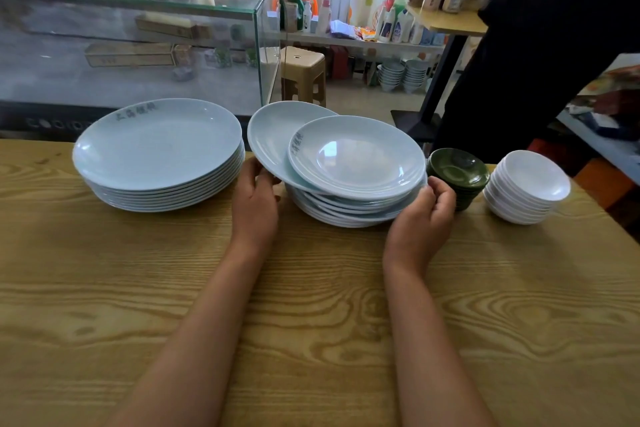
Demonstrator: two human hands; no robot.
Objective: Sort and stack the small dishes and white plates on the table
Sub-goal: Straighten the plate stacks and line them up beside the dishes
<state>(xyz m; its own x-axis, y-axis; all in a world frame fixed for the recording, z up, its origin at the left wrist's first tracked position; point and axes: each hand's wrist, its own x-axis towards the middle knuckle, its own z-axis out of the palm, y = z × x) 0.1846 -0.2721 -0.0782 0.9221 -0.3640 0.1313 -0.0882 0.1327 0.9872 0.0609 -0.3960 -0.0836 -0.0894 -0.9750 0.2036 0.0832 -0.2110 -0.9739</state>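
- Wooden table [311, 340], four piles along its far edge.
- Left hand [254, 204] pinches the rim of a tilted large plate [273, 135]; right hand [424, 215] curls round the middle plate stack [353, 208].
- One smaller plate [356, 156] sits on top there.
- Left: tidy stack of about eight big plates [157, 146].
- Right: green dishes [459, 175], then white small dishes [528, 187], each stack's count hard to tell.

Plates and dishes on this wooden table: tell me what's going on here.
A person is sorting crockery. The left hand holds the rim of a tilted white oval plate atop the uneven middle pile of white plates, while the right hand curls at that pile's right edge. A neat stack of large white plates sits left; green small dishes and white small dishes stand stacked right.
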